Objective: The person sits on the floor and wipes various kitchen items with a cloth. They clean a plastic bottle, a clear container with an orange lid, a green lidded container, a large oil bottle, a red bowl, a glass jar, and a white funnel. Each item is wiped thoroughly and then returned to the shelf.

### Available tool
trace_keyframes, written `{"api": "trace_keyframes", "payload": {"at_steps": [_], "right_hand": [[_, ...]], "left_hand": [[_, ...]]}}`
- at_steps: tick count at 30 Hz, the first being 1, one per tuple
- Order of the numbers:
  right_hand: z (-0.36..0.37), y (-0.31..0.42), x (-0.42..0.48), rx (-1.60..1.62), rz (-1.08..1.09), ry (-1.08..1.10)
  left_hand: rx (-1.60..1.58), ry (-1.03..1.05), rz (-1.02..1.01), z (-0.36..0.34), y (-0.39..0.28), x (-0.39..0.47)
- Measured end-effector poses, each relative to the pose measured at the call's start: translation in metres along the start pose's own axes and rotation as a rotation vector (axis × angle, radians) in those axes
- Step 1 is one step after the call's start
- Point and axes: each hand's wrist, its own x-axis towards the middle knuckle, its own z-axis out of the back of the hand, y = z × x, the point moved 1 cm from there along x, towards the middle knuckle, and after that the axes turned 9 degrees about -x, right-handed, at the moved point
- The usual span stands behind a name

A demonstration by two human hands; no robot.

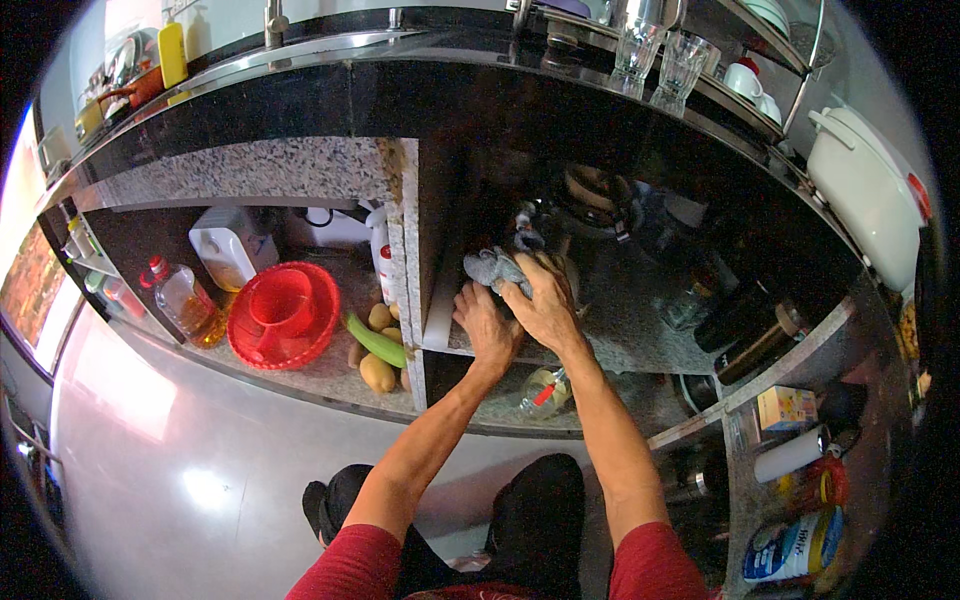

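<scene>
My right hand (541, 301) holds a crumpled grey cloth (491, 268) above the upper granite shelf (622, 330) of a dark cabinet compartment. Close beside it, my left hand (487, 327) is at the front left part of that shelf, fingers apart, just below the cloth. Whether its fingertips touch the cloth is hard to tell. A white strip (439, 319) lies along the compartment's left wall. Behind my hands, in shadow, is a dark pot or appliance (596, 199). Under my wrists, a clear glass container with a red mark (544, 394) stands on the lower shelf.
Left of the divider (409, 247) are a red plastic basket (330, 330), an oil bottle (184, 304), potatoes (377, 373) and a green vegetable (373, 341). Dark cylinders (757, 345) lie at right. Glass tumblers (684, 64) stand on the black counter (480, 97) overhead.
</scene>
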Motion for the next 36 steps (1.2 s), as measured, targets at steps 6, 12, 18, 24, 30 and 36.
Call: {"api": "trace_keyframes", "payload": {"at_steps": [6, 12, 18, 24, 30, 36], "right_hand": [[0.026, -0.009, -0.017, 0.316, -0.102, 0.071], [0.073, 0.026, -0.043, 0.507, -0.144, 0.194], [0.103, 0.063, -0.107, 0.267, 0.157, 0.185], [0.095, 0.089, -0.139, -0.094, 0.247, 0.168], [0.070, 0.081, -0.116, 0.117, 0.083, 0.230], [0.066, 0.069, -0.096, 0.668, -0.300, 0.442]], "left_hand": [[-0.254, -0.005, -0.205, 0.043, -0.040, -0.033], [-0.382, 0.095, -0.264, 0.093, -0.054, -0.069], [-0.483, 0.228, -0.298, 0.128, -0.056, -0.104], [-0.517, 0.315, -0.272, 0.132, -0.051, -0.133], [-0.353, 0.398, -0.230, 0.136, -0.038, -0.130], [-0.460, 0.362, -0.227, 0.145, -0.045, -0.116]]}}
